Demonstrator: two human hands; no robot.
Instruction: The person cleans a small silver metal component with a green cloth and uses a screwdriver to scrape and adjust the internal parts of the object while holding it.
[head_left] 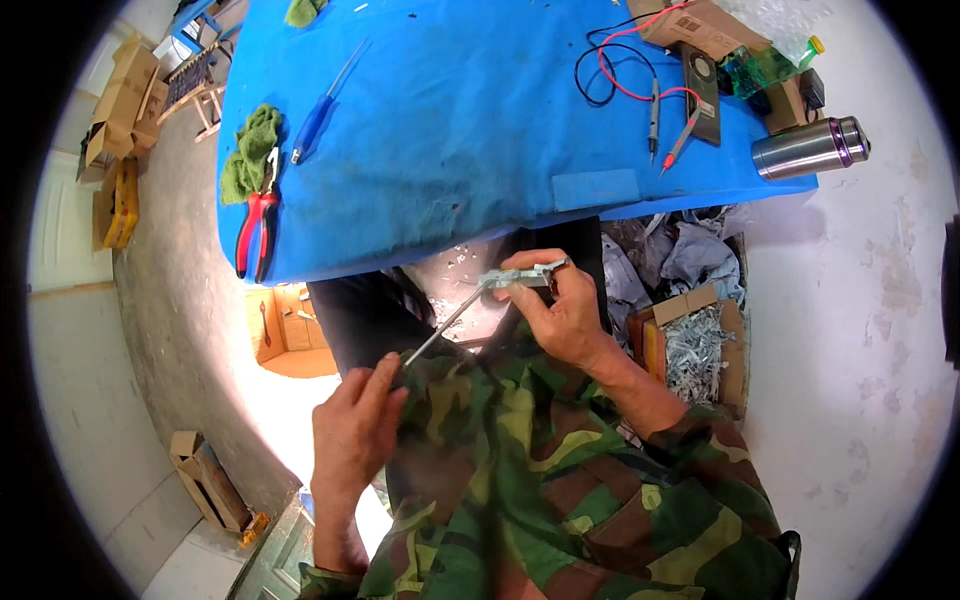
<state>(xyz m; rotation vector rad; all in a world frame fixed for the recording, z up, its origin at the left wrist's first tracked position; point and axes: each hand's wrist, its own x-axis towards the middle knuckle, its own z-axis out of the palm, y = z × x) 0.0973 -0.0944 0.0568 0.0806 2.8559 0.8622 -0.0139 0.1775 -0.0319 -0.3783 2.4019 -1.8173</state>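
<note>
Fingers [380, 382] of the left hand [350, 425]: narrow, closed about the near end of one slim metal rod [445, 328], any handle hidden. Right hand [568, 312]: pinching one small metal part [508, 278] just off the table's near edge; rod tip apparently touching it. Step, as judged: working the part with the rod; next move calls for steady pinch, aligned rod. Surface: blue-covered table [430, 120], red-black pliers [256, 232], green cloth [250, 150], blue-handled screwdriver [313, 130], steel flask [805, 151]. Room: cardboard box [733, 350] of grey scraps [695, 360], white wall [850, 300].
</note>
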